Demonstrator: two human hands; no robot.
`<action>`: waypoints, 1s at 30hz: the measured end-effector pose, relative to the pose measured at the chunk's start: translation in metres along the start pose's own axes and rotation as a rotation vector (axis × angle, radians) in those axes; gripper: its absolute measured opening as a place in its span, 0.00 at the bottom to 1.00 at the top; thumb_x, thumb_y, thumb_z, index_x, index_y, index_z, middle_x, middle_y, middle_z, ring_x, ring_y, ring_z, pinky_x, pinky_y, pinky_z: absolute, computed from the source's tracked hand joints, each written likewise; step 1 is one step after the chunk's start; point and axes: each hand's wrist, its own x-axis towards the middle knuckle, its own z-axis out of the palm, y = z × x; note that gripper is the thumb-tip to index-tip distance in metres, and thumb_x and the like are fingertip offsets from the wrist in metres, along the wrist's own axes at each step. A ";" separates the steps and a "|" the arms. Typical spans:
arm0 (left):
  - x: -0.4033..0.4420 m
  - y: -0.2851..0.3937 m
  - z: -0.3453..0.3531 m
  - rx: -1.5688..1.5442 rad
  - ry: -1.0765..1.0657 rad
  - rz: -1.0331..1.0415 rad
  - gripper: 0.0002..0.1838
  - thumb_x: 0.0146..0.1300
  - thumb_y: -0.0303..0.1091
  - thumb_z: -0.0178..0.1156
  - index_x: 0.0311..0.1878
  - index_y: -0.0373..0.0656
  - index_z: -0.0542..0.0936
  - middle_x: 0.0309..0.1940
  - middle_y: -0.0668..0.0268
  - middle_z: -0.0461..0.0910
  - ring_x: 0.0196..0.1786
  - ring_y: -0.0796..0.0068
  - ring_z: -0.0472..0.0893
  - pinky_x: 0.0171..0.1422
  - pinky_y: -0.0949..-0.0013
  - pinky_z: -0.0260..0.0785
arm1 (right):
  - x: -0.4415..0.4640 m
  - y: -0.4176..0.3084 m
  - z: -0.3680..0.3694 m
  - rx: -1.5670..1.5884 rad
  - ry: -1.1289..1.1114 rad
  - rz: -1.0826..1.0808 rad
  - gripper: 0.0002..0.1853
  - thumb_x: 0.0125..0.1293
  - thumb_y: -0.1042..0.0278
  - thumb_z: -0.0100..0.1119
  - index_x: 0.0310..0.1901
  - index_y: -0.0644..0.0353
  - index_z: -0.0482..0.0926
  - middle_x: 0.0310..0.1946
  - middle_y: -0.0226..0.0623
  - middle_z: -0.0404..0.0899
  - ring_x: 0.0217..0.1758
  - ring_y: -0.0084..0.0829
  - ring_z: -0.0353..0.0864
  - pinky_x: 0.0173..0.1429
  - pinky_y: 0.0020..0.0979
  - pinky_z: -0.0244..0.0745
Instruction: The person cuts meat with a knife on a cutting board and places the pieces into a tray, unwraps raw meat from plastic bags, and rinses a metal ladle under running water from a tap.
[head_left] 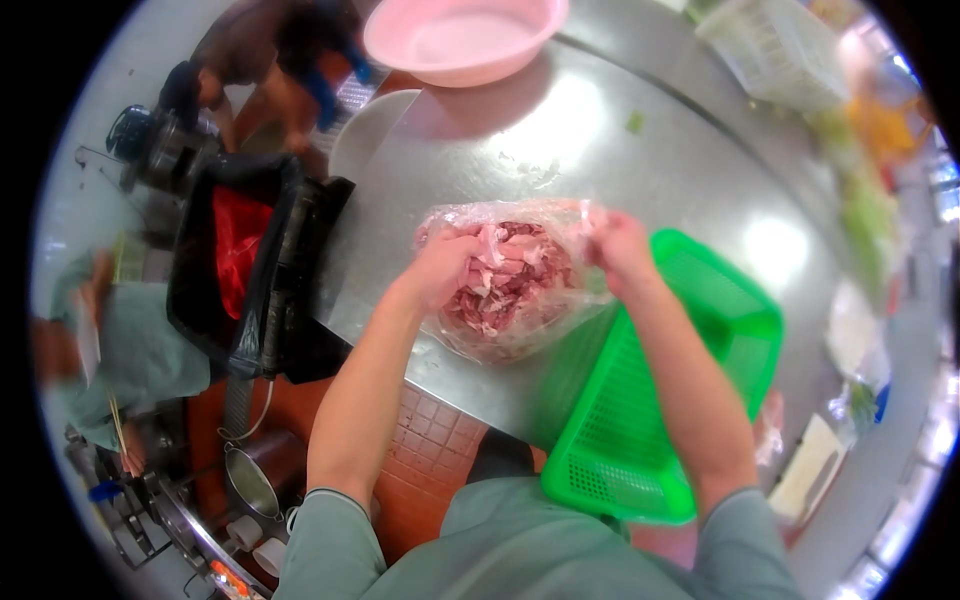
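Observation:
A clear plastic bag (470, 345) lies on the steel table with its mouth open toward me. Inside it is a heap of raw sliced meat (515, 285), pink and dark red with pale fat. My left hand (448, 265) is closed on the bag's left side, its fingers curled at the rim against the meat; the fingertips are partly hidden. At the opposite side, my right hand (618, 245) pinches the bag's upper right edge. Under my right forearm sits a green plastic basket (610, 440) with perforated walls, right beside the bag.
A pink basin (465, 45) stands at the table's far side. Left of the steel table (600, 165) is a black-lined bin (270, 290) with red plastic inside. A white basket (775, 55) is at the far right. Other people (150, 330) work on the left; a metal pot (255, 480) stands low there.

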 end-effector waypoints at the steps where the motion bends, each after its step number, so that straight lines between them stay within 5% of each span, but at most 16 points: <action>1: -0.001 0.001 0.001 -0.018 -0.015 0.003 0.19 0.65 0.18 0.49 0.59 0.23 0.75 0.51 0.48 0.85 0.48 0.58 0.88 0.49 0.65 0.85 | 0.001 0.001 -0.001 0.008 -0.001 0.003 0.08 0.72 0.72 0.61 0.49 0.64 0.80 0.35 0.34 0.83 0.30 0.27 0.79 0.31 0.31 0.74; 7: 0.006 -0.011 -0.006 0.099 0.054 0.048 0.16 0.69 0.24 0.53 0.57 0.28 0.78 0.45 0.50 0.86 0.43 0.62 0.89 0.42 0.67 0.84 | -0.009 -0.008 0.007 0.068 0.051 -0.009 0.05 0.61 0.82 0.56 0.37 0.65 0.77 0.26 0.35 0.77 0.24 0.28 0.76 0.26 0.32 0.70; 10: 0.013 -0.019 -0.009 0.420 0.149 0.301 0.16 0.67 0.31 0.61 0.55 0.34 0.81 0.42 0.53 0.87 0.41 0.61 0.88 0.44 0.65 0.83 | -0.011 -0.009 0.008 0.066 0.057 -0.015 0.05 0.61 0.82 0.56 0.37 0.65 0.77 0.26 0.35 0.77 0.24 0.28 0.75 0.26 0.32 0.70; 13: 0.002 -0.006 0.013 1.131 0.295 0.336 0.19 0.62 0.37 0.67 0.55 0.42 0.84 0.47 0.57 0.87 0.43 0.58 0.87 0.51 0.59 0.80 | -0.011 -0.009 0.007 0.045 0.045 -0.015 0.05 0.64 0.79 0.58 0.41 0.65 0.78 0.29 0.34 0.79 0.27 0.28 0.77 0.28 0.31 0.71; 16: 0.002 -0.013 0.043 1.442 0.204 0.429 0.22 0.57 0.41 0.70 0.57 0.51 0.84 0.54 0.63 0.84 0.56 0.58 0.83 0.62 0.54 0.75 | -0.005 -0.003 0.000 0.007 0.001 -0.007 0.09 0.71 0.73 0.62 0.50 0.64 0.80 0.35 0.34 0.83 0.31 0.26 0.80 0.31 0.30 0.75; 19: 0.039 -0.056 0.041 1.517 0.121 0.827 0.23 0.57 0.42 0.69 0.57 0.51 0.84 0.58 0.66 0.82 0.63 0.60 0.77 0.66 0.54 0.72 | -0.008 -0.006 0.002 0.030 0.009 -0.023 0.06 0.68 0.77 0.59 0.45 0.64 0.79 0.32 0.34 0.81 0.29 0.27 0.78 0.29 0.31 0.72; 22: 0.016 -0.051 0.062 1.572 0.047 0.586 0.21 0.57 0.40 0.68 0.54 0.49 0.83 0.53 0.68 0.82 0.64 0.62 0.76 0.66 0.53 0.70 | -0.017 -0.011 0.004 0.030 0.061 -0.033 0.03 0.62 0.82 0.57 0.36 0.64 0.77 0.27 0.33 0.78 0.25 0.27 0.76 0.25 0.32 0.68; 30: -0.039 -0.065 0.031 1.748 0.005 0.537 0.16 0.54 0.30 0.63 0.48 0.50 0.85 0.48 0.65 0.81 0.59 0.60 0.78 0.65 0.52 0.67 | -0.020 -0.012 0.007 0.062 0.064 -0.005 0.03 0.62 0.82 0.59 0.35 0.63 0.77 0.26 0.34 0.77 0.23 0.28 0.75 0.24 0.33 0.68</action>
